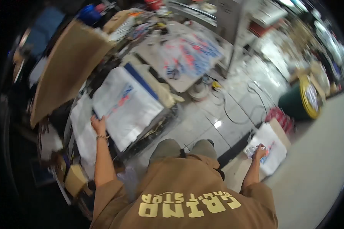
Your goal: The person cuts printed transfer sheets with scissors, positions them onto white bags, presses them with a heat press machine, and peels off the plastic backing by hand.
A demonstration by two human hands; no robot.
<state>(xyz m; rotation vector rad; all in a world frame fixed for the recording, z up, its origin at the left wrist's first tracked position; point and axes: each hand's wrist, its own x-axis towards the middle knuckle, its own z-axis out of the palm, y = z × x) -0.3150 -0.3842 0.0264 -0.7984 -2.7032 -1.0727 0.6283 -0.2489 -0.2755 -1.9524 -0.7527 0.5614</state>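
Note:
My left hand (98, 123) grips the left edge of a white printed sheet (128, 107), which lies over a stack on the cluttered bench at the left. Blue and red print shows on that sheet. Out to the right, my right hand (260, 152) is closed on a crumpled whitish cloth (252, 151), small and blurred in the view. Beneath and beside it lies another white printed sheet (273, 152) with red and blue marks, on a cardboard piece (279, 131).
A table (179, 86) bears a sheet with smeared red and blue colour. A big brown board (67, 65) leans at the left. On the tiled floor (195, 124) are cables and a green bin with a yellow rim (296, 101).

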